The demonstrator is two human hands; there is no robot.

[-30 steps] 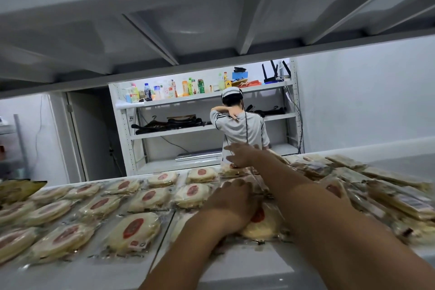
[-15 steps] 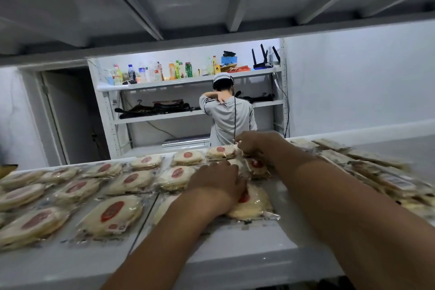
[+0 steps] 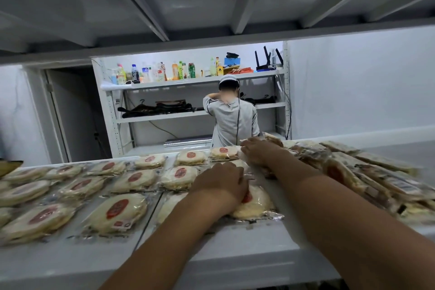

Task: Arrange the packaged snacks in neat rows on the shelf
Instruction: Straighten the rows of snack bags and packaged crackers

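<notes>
Snack packet at the front of the shelf lies under the left hand, whose fingers curl over it. Right hand touches the back-row packets; I cannot tell its grip. Loose packets are piled at the right.

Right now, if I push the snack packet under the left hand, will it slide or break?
Probably slides easily: the packet lies flat in shiny plastic on the smooth shelf. Being flat, it likely won't roll. The cake inside looks flaky, so hard pressing might crack it.
</notes>
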